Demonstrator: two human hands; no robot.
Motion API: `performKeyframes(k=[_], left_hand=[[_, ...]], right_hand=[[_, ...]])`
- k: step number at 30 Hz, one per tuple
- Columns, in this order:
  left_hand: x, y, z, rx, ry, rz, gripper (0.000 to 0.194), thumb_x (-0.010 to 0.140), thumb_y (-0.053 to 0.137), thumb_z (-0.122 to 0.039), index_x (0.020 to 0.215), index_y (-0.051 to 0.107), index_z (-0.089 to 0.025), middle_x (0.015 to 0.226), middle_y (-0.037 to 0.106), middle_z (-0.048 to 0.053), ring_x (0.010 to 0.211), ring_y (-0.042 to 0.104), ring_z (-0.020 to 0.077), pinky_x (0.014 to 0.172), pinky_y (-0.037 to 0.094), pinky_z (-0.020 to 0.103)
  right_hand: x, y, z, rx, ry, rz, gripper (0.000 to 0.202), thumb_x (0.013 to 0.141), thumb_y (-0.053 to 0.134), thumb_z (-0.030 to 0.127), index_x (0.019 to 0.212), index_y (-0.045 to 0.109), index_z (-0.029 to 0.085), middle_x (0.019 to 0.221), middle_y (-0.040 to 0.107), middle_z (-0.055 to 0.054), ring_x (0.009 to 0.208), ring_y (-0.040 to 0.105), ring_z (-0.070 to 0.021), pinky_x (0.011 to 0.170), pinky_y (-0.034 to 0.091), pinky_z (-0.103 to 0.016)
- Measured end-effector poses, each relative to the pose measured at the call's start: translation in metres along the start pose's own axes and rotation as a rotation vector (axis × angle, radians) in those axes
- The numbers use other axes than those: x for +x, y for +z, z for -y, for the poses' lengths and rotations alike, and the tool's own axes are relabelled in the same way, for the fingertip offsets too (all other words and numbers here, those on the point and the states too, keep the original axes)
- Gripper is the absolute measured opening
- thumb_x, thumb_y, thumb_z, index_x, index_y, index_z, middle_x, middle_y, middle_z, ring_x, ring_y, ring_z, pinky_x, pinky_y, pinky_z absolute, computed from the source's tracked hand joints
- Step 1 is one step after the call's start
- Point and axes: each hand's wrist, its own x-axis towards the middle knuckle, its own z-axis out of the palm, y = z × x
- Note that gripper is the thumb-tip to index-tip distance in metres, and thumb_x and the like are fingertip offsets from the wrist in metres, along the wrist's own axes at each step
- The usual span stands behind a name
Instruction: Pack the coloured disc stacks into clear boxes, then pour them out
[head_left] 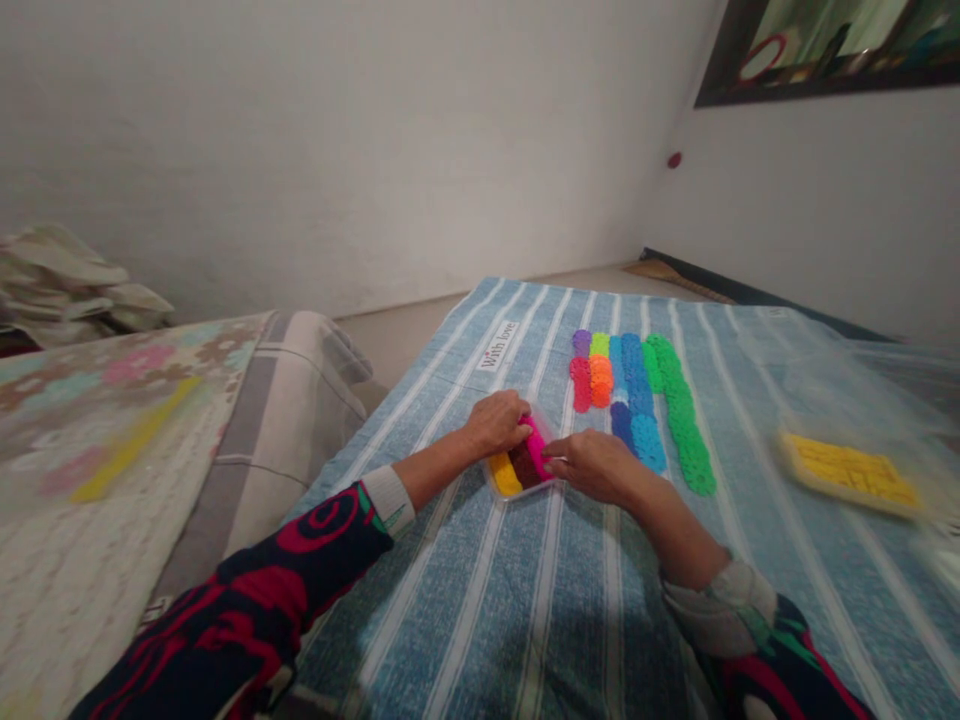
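A small clear plastic box (530, 491) lies on the striped cloth in front of me. Inside it are side-by-side strips of yellow (505, 476), brown (525, 466) and bright pink (535, 446) pieces, packed close together. My left hand (496, 424) reaches over the far left of the box, its fingers curled down at the far end of the pink pieces. At their near right end, my right hand (594, 466) has its thumb and fingertips pinched against them at the box wall. The fingers partly hide the pink strip.
Overlapping rows of scalloped discs lie beyond my right hand, with green ones (681, 420), blue ones (636, 375) and red ones (580, 384). A blurred box of yellow pieces (851, 475) is at the right, near clear plastic sheeting (862, 380). A bed (300, 400) stands left.
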Motion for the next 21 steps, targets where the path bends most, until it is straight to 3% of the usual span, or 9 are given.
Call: performKeyframes(k=[5, 12, 17, 21], left_hand=[[-0.002, 0.002, 0.0, 0.024, 0.001, -0.014, 0.029, 0.082, 0.048, -0.032, 0.094, 0.07, -0.017, 0.095, 0.066, 0.011, 0.091, 0.062, 0.0245, 0.072, 0.047, 0.032], [-0.007, 0.002, 0.002, 0.029, -0.003, -0.051, 0.025, 0.085, 0.047, -0.029, 0.091, 0.068, -0.017, 0.096, 0.065, 0.01, 0.094, 0.061, 0.0226, 0.076, 0.048, 0.031], [-0.013, -0.001, 0.01, -0.035, -0.002, -0.104, 0.023, 0.085, 0.047, -0.026, 0.087, 0.069, -0.018, 0.093, 0.065, 0.008, 0.093, 0.061, 0.0214, 0.079, 0.048, 0.031], [-0.02, -0.001, 0.021, -0.146, -0.014, -0.203, 0.021, 0.083, 0.048, -0.021, 0.08, 0.069, -0.018, 0.086, 0.066, 0.008, 0.087, 0.061, 0.0203, 0.078, 0.048, 0.032]], right_hand=[[0.002, 0.005, -0.009, 0.087, -0.016, 0.0, 0.033, 0.091, 0.045, 0.035, 0.107, 0.071, 0.023, 0.101, 0.072, -0.011, 0.094, 0.067, -0.0244, 0.073, 0.043, -0.029], [-0.006, 0.009, -0.028, 0.269, -0.063, -0.194, 0.033, 0.091, 0.046, 0.033, 0.111, 0.069, 0.022, 0.108, 0.071, -0.009, 0.099, 0.065, -0.0212, 0.083, 0.043, -0.028], [-0.01, 0.01, -0.023, 0.297, -0.154, -0.097, 0.032, 0.092, 0.043, 0.031, 0.1, 0.072, 0.022, 0.095, 0.073, -0.006, 0.086, 0.066, -0.0187, 0.075, 0.043, -0.025], [-0.006, 0.009, -0.011, 0.248, -0.128, -0.003, 0.038, 0.092, 0.044, 0.044, 0.11, 0.069, 0.021, 0.09, 0.073, -0.008, 0.082, 0.066, -0.0193, 0.069, 0.042, -0.025]])
